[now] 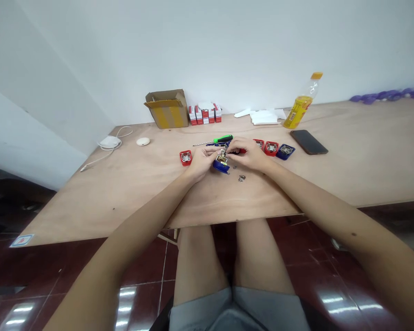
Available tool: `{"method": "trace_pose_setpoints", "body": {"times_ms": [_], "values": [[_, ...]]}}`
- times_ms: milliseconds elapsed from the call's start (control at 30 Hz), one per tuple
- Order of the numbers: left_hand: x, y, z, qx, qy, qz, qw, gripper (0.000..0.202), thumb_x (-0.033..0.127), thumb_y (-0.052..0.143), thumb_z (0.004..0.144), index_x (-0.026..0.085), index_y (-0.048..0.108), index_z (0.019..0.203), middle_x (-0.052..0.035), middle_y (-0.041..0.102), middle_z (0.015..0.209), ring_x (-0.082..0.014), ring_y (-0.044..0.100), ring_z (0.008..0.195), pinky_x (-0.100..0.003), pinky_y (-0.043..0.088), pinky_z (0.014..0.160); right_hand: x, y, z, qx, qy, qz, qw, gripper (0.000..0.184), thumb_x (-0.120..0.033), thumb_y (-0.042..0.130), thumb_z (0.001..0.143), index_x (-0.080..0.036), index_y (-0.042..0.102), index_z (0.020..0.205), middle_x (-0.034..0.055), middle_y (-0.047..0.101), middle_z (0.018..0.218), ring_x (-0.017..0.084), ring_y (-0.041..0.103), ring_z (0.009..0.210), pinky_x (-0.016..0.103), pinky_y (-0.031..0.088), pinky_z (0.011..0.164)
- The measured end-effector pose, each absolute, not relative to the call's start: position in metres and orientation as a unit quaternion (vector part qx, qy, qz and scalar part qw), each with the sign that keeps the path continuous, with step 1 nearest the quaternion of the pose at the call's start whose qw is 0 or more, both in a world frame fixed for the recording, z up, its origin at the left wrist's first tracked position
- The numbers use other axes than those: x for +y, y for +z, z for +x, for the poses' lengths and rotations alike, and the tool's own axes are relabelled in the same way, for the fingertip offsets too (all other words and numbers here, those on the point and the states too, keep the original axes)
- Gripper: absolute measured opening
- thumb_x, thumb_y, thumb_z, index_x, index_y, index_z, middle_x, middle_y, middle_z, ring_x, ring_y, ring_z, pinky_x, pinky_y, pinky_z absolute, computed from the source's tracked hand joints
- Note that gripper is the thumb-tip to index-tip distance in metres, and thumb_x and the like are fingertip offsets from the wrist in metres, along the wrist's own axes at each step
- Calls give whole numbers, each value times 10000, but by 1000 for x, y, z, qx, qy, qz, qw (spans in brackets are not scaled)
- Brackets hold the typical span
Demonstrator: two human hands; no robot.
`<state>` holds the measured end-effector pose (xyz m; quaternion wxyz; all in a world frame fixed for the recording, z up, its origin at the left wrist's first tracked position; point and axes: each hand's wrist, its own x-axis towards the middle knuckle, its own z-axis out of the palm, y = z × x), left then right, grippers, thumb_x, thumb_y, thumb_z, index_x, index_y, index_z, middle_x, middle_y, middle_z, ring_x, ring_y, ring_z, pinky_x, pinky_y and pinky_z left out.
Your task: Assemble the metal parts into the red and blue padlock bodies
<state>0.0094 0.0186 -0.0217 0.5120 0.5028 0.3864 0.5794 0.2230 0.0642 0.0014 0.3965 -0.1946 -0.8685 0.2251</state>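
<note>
My left hand (204,162) grips a blue-cased metal clamp (221,165), holding it tilted just above the table with its brass-coloured metal side up. The fingers of my right hand (245,152) are pinched at the top of the clamp; what sits between them is too small to make out. Small loose metal parts (241,178) lie on the wood right of the clamp. Beside my left hand is a red-cased metal piece (185,157). Past my right hand stand another red-cased piece (271,148) and a blue-cased one (285,151). More cased pieces are partly hidden behind my hands.
Behind my hands lies a green-and-black screwdriver (222,139). An open cardboard box (169,110) and small red-and-white boxes (205,115) stand by the wall. White papers (264,116), a drink bottle (298,108) and a phone (309,141) are to the right; a white cable (109,143) is left.
</note>
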Motion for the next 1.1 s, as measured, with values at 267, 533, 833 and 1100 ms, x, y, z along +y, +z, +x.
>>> {"method": "trace_pose_setpoints", "body": {"times_ms": [267,533,833,1100], "values": [[17,-18,7,378,572,474,553,471,454,1014,628,156,851,954,-135,848,949,-242,789,829,-356,597,771,59,3,221,-860,238,-190,410,211,-422,703,981,-294,836,1084,88,765,1141,277,720,1060,462,591,970],[17,-16,5,365,572,456,576,404,387,1001,665,148,856,958,-114,841,961,-207,774,840,-310,568,777,58,3,220,-850,231,-188,434,187,-391,708,995,-239,783,1074,89,780,1054,253,712,921,431,607,864],[13,-9,7,346,566,439,606,371,332,989,687,129,854,966,-105,832,910,-170,751,752,-273,562,728,56,4,218,-846,213,-174,457,179,-376,699,1022,-222,764,1086,86,770,1027,237,702,872,405,595,790],[12,-11,6,323,555,448,622,365,338,964,743,125,850,1017,-120,838,947,-199,786,817,-259,570,720,54,5,220,-846,223,-166,454,194,-353,667,1041,-226,737,1170,96,728,1092,257,681,946,422,587,836]]}}
